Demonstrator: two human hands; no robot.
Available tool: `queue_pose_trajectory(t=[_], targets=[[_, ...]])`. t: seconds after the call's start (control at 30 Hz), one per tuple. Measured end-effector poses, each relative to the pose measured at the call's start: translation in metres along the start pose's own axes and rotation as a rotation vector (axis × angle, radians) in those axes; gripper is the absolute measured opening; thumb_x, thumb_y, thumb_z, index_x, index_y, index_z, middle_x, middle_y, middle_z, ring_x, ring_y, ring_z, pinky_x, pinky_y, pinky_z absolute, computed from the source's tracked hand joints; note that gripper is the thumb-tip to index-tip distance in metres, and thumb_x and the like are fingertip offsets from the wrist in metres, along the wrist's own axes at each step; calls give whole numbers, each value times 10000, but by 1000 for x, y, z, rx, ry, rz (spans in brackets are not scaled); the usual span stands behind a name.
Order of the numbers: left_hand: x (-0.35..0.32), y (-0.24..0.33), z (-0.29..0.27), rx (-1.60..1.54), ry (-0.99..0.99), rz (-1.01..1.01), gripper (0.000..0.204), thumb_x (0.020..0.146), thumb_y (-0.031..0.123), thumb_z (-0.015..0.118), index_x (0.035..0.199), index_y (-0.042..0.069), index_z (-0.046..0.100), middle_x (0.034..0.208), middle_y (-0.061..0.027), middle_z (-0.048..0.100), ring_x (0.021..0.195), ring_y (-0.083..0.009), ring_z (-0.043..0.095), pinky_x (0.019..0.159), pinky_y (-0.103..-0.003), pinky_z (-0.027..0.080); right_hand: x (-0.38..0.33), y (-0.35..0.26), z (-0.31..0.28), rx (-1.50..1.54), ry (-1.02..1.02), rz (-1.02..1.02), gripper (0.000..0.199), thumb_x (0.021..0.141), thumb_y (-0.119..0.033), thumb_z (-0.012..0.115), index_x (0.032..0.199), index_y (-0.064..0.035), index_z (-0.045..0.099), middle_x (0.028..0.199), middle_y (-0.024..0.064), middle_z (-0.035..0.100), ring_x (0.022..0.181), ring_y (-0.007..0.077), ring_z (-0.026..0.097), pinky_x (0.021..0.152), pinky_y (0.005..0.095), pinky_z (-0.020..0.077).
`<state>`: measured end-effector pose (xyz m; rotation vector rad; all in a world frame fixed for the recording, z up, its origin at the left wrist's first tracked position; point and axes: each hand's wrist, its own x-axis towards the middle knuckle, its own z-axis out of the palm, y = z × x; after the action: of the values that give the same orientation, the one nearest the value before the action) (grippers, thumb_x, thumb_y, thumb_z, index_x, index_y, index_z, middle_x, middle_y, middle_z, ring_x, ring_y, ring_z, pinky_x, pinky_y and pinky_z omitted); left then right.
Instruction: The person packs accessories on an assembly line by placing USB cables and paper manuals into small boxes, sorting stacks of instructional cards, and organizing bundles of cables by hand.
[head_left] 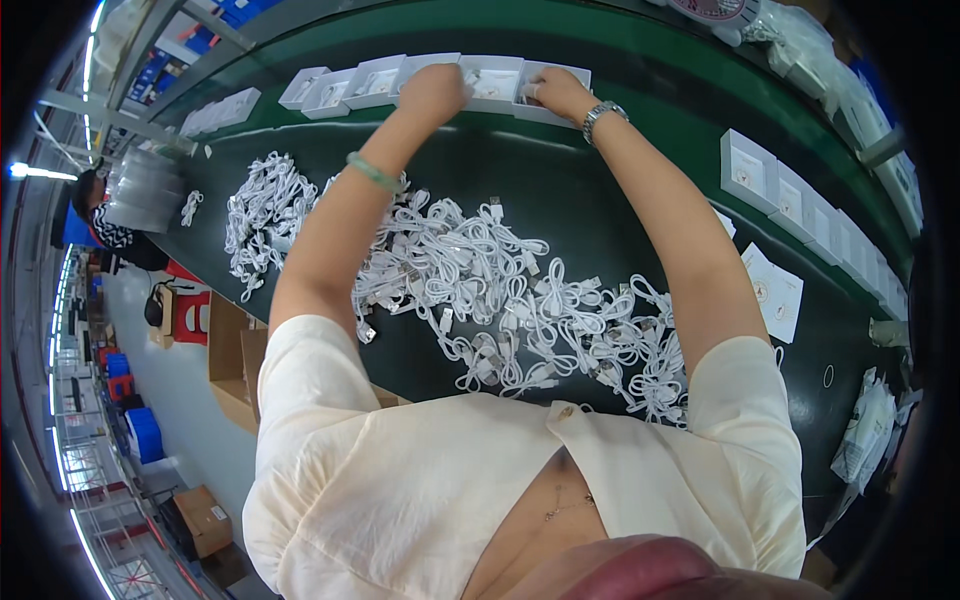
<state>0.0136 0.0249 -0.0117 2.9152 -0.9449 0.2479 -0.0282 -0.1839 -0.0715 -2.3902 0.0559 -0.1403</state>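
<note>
Open white box (493, 85) between left hand (433, 92) and right hand (562, 94); fingers curled, can't tell grip; cable pile (450, 262) nearside of fingers.

You wear a cream short-sleeved top (350, 480), gathered at the shoulders, with a front button (567, 410). Your left forearm carries a pale-green bangle (372, 171); your right wrist, a silver-coloured link-band watch (603, 116). A fine necklace (556, 513) sits at the neckline.

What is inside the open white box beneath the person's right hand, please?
In the open white box, white inner wall shows; something white, too blurred to identify, is at the right hand. The hand hides whatever lies beneath.
</note>
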Motion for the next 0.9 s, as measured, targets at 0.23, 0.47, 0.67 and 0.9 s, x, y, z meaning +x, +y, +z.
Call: queue_pose_trajectory(t=[0.23, 0.47, 0.67, 0.9], targets=[[-67, -46, -39, -5, -264, -27, 328, 806, 361, 620, 893, 45, 644, 936, -165, 659, 926, -352, 620, 794, -442, 493, -37, -45, -2, -193, 167, -383, 209, 780, -195, 573, 864, -31, 670, 860, 196, 654, 835, 369, 620, 780, 449, 485], [-82, -69, -3, 168, -315, -150, 367, 783, 327, 664, 986, 27, 602, 1011, -193, 639, 987, -352, 605, 834, -439, 489, -145, -57, 22, -113, -268, -840, 304, 740, -85, 584, 1039, -68, 631, 1022, 139, 609, 1005, 305, 558, 866, 415, 452], [-71, -15, -7, -135, -377, -37, 222, 720, 159, 663, 866, 11, 586, 913, -161, 659, 864, -300, 641, 718, -403, 499, -195, -40, -50, -205, -261, -528, 155, 746, -151, 633, 875, -64, 634, 874, 110, 632, 875, 298, 595, 727, 410, 473], [-36, 102, -36, -841, -526, 197, 70, 709, 97, 589, 741, 35, 579, 639, -56, 586, 519, -136, 531, 473, -275, 418, -255, -20, -133, -93, -65, -183, 242, 765, -260, 662, 875, -47, 630, 826, 106, 648, 766, 251, 621, 678, 329, 465]])
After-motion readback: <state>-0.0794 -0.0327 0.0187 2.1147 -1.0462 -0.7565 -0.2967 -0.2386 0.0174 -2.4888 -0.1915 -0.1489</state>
